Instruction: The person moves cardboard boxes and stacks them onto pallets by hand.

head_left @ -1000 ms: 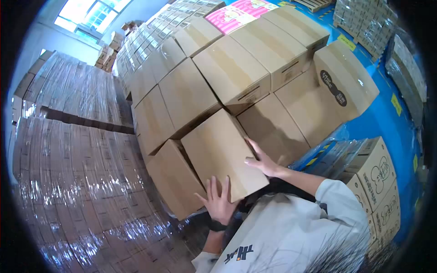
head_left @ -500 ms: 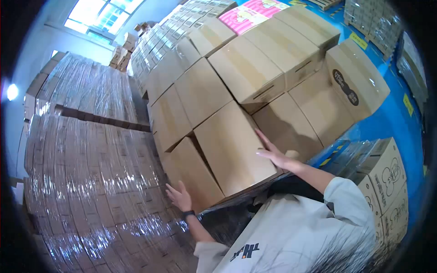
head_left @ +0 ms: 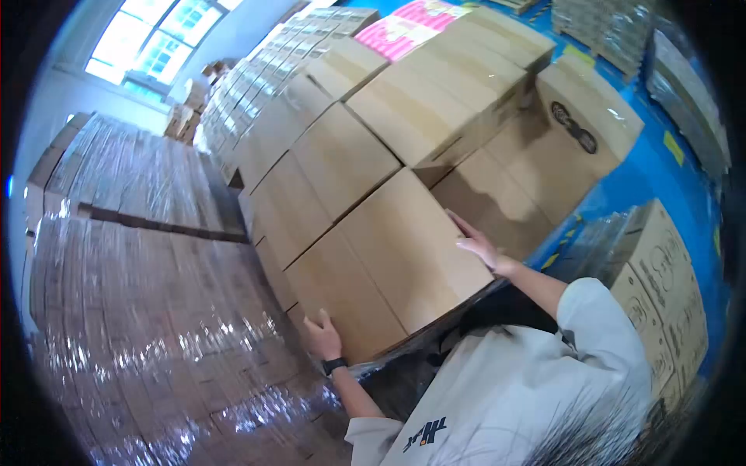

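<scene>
Your grip is unclenched: your left hand (head_left: pixel 322 338), wearing a black wristband (head_left: pixel 334 365), touches the left carton (head_left: pixel 346 291); your right hand (head_left: pixel 483 247) touches the adjoining right carton (head_left: pixel 416 248). Beyond sit more taped cartons (head_left: pixel 346 155), then pink-and-white packaging (head_left: pixel 404 29).

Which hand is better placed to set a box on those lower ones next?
Probably the right hand: it's at the edge of a front box, beside the lower boxes. The left hand is two boxes away.
</scene>
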Motion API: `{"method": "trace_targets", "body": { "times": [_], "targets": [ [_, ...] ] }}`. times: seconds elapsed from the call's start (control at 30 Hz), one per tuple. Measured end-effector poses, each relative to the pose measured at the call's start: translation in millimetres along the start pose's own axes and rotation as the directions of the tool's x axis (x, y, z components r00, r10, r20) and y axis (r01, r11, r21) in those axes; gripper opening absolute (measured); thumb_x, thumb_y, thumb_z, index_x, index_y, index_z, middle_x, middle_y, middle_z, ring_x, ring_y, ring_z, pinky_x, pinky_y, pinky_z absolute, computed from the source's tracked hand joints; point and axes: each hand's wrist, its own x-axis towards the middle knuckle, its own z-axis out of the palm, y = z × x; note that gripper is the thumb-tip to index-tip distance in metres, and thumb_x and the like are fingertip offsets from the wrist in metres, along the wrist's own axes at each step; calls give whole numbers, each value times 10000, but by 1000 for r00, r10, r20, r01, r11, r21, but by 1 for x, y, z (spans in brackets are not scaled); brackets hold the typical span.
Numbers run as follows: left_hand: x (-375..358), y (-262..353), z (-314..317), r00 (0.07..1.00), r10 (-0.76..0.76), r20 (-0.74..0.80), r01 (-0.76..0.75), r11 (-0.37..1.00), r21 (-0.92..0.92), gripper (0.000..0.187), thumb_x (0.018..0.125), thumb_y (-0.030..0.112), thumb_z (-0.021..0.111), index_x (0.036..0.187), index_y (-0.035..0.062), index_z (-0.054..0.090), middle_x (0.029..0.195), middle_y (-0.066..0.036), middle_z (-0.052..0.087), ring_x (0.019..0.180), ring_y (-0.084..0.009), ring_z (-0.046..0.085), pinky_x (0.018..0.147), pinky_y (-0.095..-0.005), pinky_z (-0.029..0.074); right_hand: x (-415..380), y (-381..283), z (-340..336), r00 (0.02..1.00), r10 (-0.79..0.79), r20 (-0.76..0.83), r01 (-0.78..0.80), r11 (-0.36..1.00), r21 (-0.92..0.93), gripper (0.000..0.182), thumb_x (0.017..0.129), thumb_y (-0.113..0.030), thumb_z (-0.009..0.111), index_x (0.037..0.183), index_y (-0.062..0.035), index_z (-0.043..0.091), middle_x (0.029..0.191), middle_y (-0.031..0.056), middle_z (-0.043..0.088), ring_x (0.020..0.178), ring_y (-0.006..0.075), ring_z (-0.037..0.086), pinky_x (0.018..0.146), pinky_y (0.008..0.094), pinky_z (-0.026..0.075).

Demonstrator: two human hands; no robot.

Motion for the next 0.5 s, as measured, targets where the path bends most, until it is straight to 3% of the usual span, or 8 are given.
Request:
{"method": "trace_targets", "body": {
  "times": [0.1, 0.23, 0.3, 0.33, 0.37, 0.4, 0.47, 0.5],
  "targets": [
    [-8, -4, 7, 911, 301, -281, -293, 953, 70, 593, 910, 305, 580, 1335, -58, 380, 1328, -254, 454, 1210, -387, 437, 1024, -436, 344, -1, -13, 3, 997, -22, -74, 0, 959, -284, 679, 916, -273, 522, 1478, -52, 210, 1508, 123, 258, 1392, 217, 227, 1125, 353, 195],
    [-58, 52, -2, 903, 320, -285, -356, 931, -80, 560, 912, 263, 570, 1349, -29, 379, 1338, -231, 446, 1223, -365, 431, 1032, -443, 335, -19, -78, -36, 959, -231, -162, 115, 845, -523, 654, 920, -287, 545, 1449, -27, 260, 1487, 144, 302, 1381, 245, 274, 1124, 353, 215],
    [-101, 102, 6, 902, 364, -234, -420, 867, -268, 523, 912, 234, 570, 1340, -15, 401, 1319, -215, 466, 1226, -349, 435, 1038, -433, 329, -37, -144, -92, 894, -378, -240, -18, 505, -863, 660, 921, -251, 569, 1448, -22, 244, 1507, 140, 251, 1408, 252, 203, 1150, 368, 151],
    [-123, 124, 11, 907, 386, -168, -421, 837, -350, 508, 910, 216, 568, 1334, -14, 408, 1318, -206, 469, 1229, -336, 436, 1039, -425, 330, -37, -153, -146, 790, -551, -268, 80, 527, -846, 620, 891, -248, 598, 1409, -30, 335, 1465, 162, 336, 1377, 279, 285, 1129, 375, 221],
    [-144, 147, 18, 905, 410, -108, -415, 802, -431, 494, 909, 198, 567, 1329, -12, 415, 1317, -196, 473, 1232, -322, 438, 1040, -418, 331, -50, -207, -164, 682, -686, -254, -180, 179, -967, 566, 844, -212, 642, 1341, -37, 434, 1327, 186, 493, 1235, 339, 455, 1041, 409, 353],
    [-161, 172, 25, 898, 437, -54, -401, 760, -511, 480, 907, 180, 566, 1323, -10, 423, 1316, -186, 476, 1234, -309, 439, 1040, -411, 332, -55, -226, -215, 571, -724, -388, -363, 201, -910, 555, 833, -218, 652, 1319, -38, 454, 1292, 193, 514, 1190, 358, 477, 1000, 412, 384],
    [-193, 225, 41, 819, 570, 68, -404, 656, -637, 457, 876, 124, 583, 1288, -27, 457, 1277, -185, 493, 1223, -313, 452, 1038, -403, 339, -72, -270, -337, 495, -821, -284, -466, 25, -885, 544, 841, -254, 633, 1310, -39, 462, 1250, 191, 538, 1154, 367, 500, 979, 415, 397],
    [-205, 252, 52, 764, 635, 116, -394, 601, -695, 447, 860, 96, 592, 1270, -35, 474, 1258, -185, 502, 1217, -315, 459, 1037, -399, 343, -82, -273, -395, 510, -793, -334, -488, 54, -871, 519, 845, -266, 623, 1289, -35, 485, 1219, 191, 558, 1118, 362, 523, 948, 413, 414]
  ]
}}
